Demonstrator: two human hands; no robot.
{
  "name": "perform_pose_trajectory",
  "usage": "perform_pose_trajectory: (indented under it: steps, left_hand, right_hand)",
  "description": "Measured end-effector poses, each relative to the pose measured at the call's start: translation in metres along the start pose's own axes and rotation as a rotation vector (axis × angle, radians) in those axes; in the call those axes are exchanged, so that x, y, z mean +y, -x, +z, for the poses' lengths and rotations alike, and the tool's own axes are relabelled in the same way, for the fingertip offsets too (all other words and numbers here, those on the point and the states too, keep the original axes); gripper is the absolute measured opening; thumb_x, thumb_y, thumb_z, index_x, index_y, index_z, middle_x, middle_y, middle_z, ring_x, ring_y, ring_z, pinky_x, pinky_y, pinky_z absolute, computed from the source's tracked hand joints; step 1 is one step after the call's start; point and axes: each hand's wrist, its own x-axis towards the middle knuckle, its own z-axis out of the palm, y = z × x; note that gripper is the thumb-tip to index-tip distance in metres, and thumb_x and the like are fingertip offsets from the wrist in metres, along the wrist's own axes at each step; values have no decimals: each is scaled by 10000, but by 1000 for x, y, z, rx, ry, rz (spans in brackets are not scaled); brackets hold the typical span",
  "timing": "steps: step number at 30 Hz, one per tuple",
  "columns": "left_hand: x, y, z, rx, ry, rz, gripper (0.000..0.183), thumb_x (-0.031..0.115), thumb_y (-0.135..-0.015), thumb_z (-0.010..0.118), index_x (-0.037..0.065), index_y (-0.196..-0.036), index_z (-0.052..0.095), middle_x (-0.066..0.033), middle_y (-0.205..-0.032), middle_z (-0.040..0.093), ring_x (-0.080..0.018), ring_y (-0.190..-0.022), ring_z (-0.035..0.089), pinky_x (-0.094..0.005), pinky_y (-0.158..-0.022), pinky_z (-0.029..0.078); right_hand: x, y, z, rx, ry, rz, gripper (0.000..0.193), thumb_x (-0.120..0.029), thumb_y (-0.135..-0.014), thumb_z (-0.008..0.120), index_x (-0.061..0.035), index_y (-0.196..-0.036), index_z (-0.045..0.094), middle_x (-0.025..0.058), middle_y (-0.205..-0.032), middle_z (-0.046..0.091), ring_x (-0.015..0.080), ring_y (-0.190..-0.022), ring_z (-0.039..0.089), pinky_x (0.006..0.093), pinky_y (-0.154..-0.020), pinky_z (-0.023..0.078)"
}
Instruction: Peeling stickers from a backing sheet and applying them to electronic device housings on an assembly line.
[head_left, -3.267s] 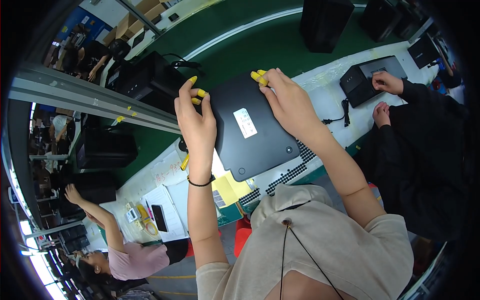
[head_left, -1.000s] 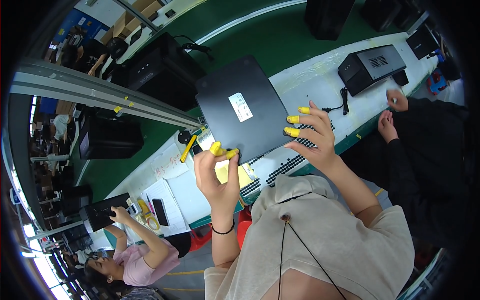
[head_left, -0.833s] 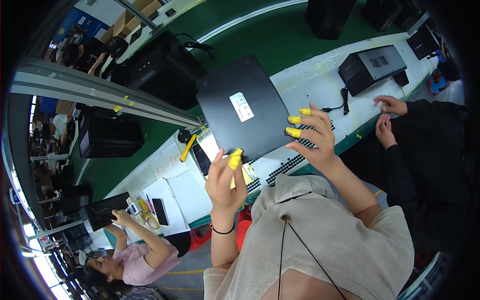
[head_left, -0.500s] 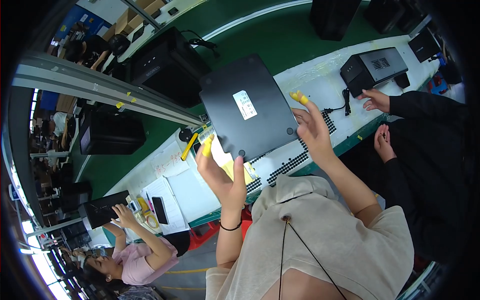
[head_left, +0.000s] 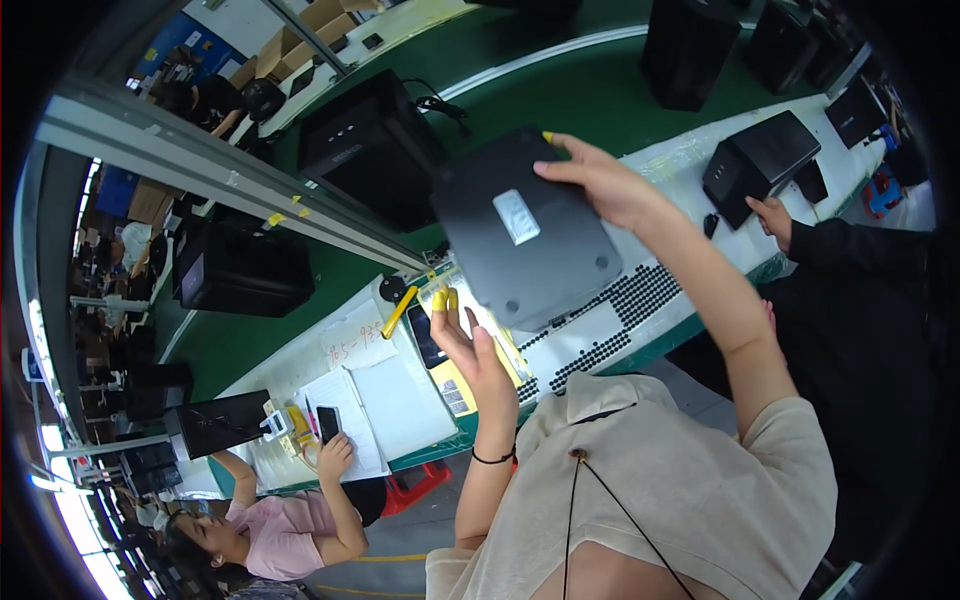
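A black box-shaped device (head_left: 535, 265) stands in front of me, showing a flat face with a white label (head_left: 517, 217) and small round feet at its near corners. My right hand (head_left: 605, 187) grips its far right edge, thumb on the labelled face and a yellow-capped fingertip at the far side. Near the device's lower left corner, my left hand (head_left: 475, 355) is open, fingers apart, some wearing yellow finger covers. Whether that hand touches the device I cannot tell. Rows of small black round pads (head_left: 640, 300) lie on the white bench (head_left: 400, 395) beneath.
Other black devices stand on the green conveyor (head_left: 560, 90), behind a metal frame (head_left: 230, 180). A yellow tool (head_left: 400, 312) and a yellow-edged sheet (head_left: 455, 393) lie nearby. At left, a co-worker's hand (head_left: 335, 455) touches a phone; at right, another's hand (head_left: 772, 218) touches a black device (head_left: 762, 165).
My right hand has moved from the device's near right side to its far right edge and closed on it. The left co-worker's hand has gone from a black box to the phone.
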Motion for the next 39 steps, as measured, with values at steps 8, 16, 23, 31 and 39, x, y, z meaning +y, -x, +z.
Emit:
perform_pose_trajectory:
  steps: [8,16,23,31,39]
  left_hand:
    - [-8,20,-68,242,-62,-178,421,115,-981,474,1,-1355,317,-157,-1334,437,-254,-1257,436,-368,-1064,329]
    - [-31,40,-84,354,-42,-320,306,108,-960,489,20,-1248,435,-93,-1161,520,-167,-1047,545,-316,-936,448]
    - [-43,26,-72,308,-24,-359,303,81,-950,502,31,-1242,442,-100,-1173,527,-189,-1067,562,-315,-923,454]
    - [-49,17,-59,220,-24,-327,295,91,-955,514,30,-1238,457,-100,-1161,539,-204,-1055,575,-313,-910,457]
    - [-54,2,-56,185,-99,-406,303,88,-959,508,25,-1251,459,-98,-1176,554,-191,-1056,581,-309,-903,456]
  right_hand:
    - [-61,-110,-26,140,103,-7,634,-153,-888,642,-22,-1428,336,173,-1205,577,245,-1030,633,385,-821,566]
    - [-77,-145,-73,366,67,-325,670,-140,-891,632,-159,-1445,256,201,-1158,565,287,-940,646,438,-755,572]
    - [-76,-191,-151,419,-16,-299,858,-84,-830,697,-118,-1497,158,175,-1277,511,270,-1116,566,399,-915,495]
    - [-85,-223,-163,826,318,-338,853,-44,-696,741,-35,-1432,308,218,-1293,489,339,-1206,488,409,-989,426]
    - [-12,-225,-9,316,593,-938,502,-209,-865,690,9,-1259,468,147,-1201,535,224,-1128,516,326,-975,403]
